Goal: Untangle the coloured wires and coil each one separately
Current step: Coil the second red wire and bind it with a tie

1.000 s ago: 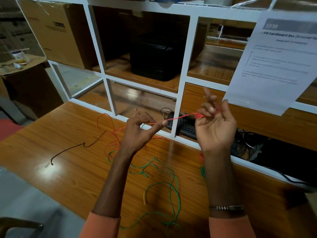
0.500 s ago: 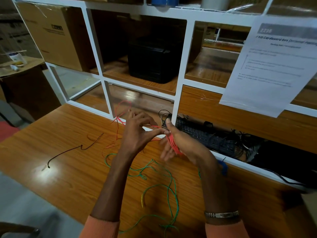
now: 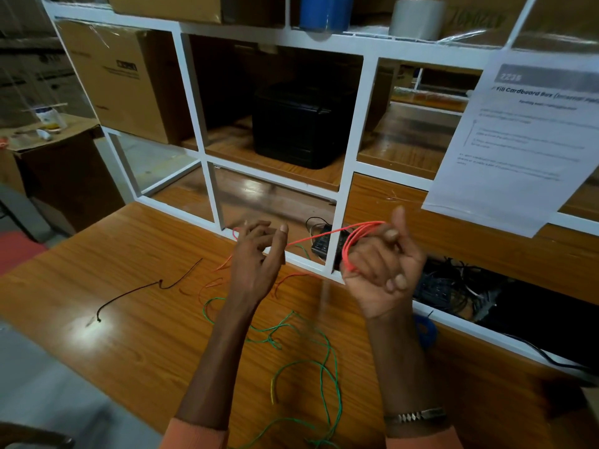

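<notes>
Several loops of the red wire (image 3: pixel 348 243) are wound round the fingers of my right hand (image 3: pixel 384 270), which is raised above the table with the thumb up. A taut strand runs left from the loops to my left hand (image 3: pixel 257 254), which holds it between thumb and fingers. The wire's loose orange-red tail (image 3: pixel 210 283) lies on the table below that hand. A green wire (image 3: pixel 324 358) with a yellow tip sprawls in loops near my forearms. To the left, a black wire (image 3: pixel 146 286) lies by itself. Something blue (image 3: pixel 426 328) shows behind my right forearm.
The wooden table (image 3: pixel 97 254) backs onto a white shelf frame (image 3: pixel 338 222). Behind the frame lie a black keyboard (image 3: pixel 322 243) and a cable bundle (image 3: pixel 453 283). A printed sheet (image 3: pixel 518 140) hangs at the right. A black box (image 3: pixel 298 124) and cardboard box (image 3: pixel 113 79) sit on shelves.
My right hand has swung up and to the right, away from the left hand, with the red loops on its fingers. The strand between my hands is pulled taut again.
</notes>
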A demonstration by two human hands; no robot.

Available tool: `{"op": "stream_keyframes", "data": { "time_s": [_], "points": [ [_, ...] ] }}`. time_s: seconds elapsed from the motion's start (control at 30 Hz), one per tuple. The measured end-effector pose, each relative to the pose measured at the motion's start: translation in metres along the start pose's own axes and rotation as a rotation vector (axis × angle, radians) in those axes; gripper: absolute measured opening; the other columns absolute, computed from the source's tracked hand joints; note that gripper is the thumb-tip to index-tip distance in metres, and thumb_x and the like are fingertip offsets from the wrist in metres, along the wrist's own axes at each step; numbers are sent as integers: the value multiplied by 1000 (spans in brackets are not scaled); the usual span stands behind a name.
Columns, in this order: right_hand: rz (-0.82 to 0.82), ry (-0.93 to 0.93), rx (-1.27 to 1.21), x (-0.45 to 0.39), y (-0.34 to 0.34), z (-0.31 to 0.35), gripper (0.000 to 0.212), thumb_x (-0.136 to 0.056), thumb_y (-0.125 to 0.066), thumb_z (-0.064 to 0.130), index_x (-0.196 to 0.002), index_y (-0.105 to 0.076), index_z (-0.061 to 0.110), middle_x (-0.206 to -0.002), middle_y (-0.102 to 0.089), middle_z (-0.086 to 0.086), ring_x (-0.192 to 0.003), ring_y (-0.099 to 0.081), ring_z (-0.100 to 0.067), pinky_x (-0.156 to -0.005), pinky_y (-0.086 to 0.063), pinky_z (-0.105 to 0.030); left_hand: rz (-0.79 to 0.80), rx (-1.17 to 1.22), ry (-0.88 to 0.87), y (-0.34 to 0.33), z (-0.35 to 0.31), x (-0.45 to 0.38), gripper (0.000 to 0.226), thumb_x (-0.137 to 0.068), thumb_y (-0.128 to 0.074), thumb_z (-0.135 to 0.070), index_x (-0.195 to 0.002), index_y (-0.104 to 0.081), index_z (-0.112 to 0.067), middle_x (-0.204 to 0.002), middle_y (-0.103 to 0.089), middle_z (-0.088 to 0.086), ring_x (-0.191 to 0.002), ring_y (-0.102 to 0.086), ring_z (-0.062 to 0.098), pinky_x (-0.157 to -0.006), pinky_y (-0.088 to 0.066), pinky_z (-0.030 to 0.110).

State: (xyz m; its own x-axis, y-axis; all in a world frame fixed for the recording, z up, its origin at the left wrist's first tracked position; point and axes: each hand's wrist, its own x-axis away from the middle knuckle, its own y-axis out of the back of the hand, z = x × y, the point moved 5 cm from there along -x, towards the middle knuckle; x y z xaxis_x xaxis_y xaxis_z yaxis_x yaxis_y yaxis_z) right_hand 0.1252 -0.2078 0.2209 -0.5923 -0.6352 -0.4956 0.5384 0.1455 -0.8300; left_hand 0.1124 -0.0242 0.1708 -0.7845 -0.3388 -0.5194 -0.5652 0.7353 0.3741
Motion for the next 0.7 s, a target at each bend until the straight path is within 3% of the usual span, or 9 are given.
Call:
{"op": "stream_keyframes", "data": {
  "time_s": [0.1,0.2,0.3,0.37,0.43,0.5,0.6,0.67,0.7],
  "points": [
    [99,190,-179,-3,-19,11,68,-112,-33,47,-77,-72,3,-35,-31,11,-28,-26,-5,-40,-21,-16,-61,6,-8,-2,-8,3,53,-109,-56,-35,-63,-69,-13,-76,-69,-4,-92,-62,7,-78,-48,34],
    [138,304,-186,-3,-36,33,63,-113,-33,44,-90,-74,1,-38,-37,11,-30,-30,-2,-41,-27,-16,-31,-44,8,1,8,0,57,-107,-59,-37,-53,-61,-19,-62,-63,-6,-80,-61,-1,-80,-50,44],
    [-127,452,-54,-1,-33,53,47,-114,-34,32,-127,-66,-1,-55,-55,5,-45,-46,-4,-50,-38,-17,-8,-39,-10,4,14,1,58,-107,-59,-35,-51,-52,-21,-56,-54,-4,-60,-52,12,-67,-48,39],
    [-293,554,-35,6,-24,67,46,-113,-39,26,-145,-49,-5,-89,-73,-6,-73,-68,-11,-66,-53,-19,-13,-35,-31,5,9,3,53,-105,-61,-35,-54,-57,-25,-59,-57,-7,-67,-55,13,-66,-46,35],
    [-413,611,2,12,-13,77,48,-111,-41,25,-149,-40,-5,-129,-67,-22,-112,-71,-26,-96,-57,-30,5,-25,-65,5,5,3,45,-102,-65,-33,-58,-64,-22,-64,-62,-9,-80,-59,17,-71,-47,38],
    [-633,641,227,19,-3,81,48,-109,-45,29,-148,-40,0,-144,-57,-25,-130,-62,-31,-114,-46,-36,57,12,-90,4,2,2,39,-99,-65,-38,-65,-66,-21,-72,-63,-11,-90,-57,16,-73,-45,39],
    [-1034,467,847,25,11,72,66,-105,-48,44,-160,-24,16,-160,-41,-12,-144,-46,-24,-115,-37,-34,164,26,-108,-5,-4,3,32,-96,-62,-47,-77,-63,-22,-86,-63,-10,-101,-52,17,-81,-45,40],
    [-1262,32,1299,26,17,62,79,-104,-45,55,-164,-8,21,-164,-32,-10,-149,-36,-30,-118,-31,-46,200,-20,-128,-11,-5,4,26,-97,-64,-47,-82,-60,-26,-89,-61,-11,-100,-47,13,-94,-46,43],
    [-1291,-240,1475,27,20,56,82,-103,-43,58,-164,-4,19,-164,-31,-13,-149,-35,-33,-120,-28,-52,199,-44,-138,-13,-5,4,22,-98,-64,-44,-84,-59,-28,-90,-60,-12,-98,-46,9,-102,-43,47]
  ]
}}
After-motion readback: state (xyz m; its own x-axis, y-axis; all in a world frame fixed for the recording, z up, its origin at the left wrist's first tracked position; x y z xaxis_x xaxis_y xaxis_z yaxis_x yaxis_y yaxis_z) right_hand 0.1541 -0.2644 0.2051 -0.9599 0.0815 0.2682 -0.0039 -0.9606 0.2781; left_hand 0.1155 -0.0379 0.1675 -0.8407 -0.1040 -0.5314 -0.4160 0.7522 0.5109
